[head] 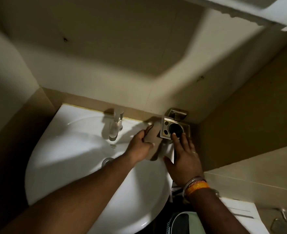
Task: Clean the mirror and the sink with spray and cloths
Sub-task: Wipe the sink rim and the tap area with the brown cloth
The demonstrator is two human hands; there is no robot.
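The white sink (82, 149) is boxed in by tiled walls behind and on both sides, its right rim just below a wall-mounted metal holder (172, 129). A tan cloth (152, 135) lies on the back right rim, beside the chrome tap (116, 125). The left hand (139, 147) grips the cloth, arm outstretched. The right hand (184, 159), fingers spread, touches the holder.

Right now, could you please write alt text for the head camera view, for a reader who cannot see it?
Over a white sink, the left hand holds a tan cloth at the back rim, beside a wall-mounted metal holder. The right hand reaches flat toward that holder, fingers straight. A chrome tap stands at the sink's back edge.
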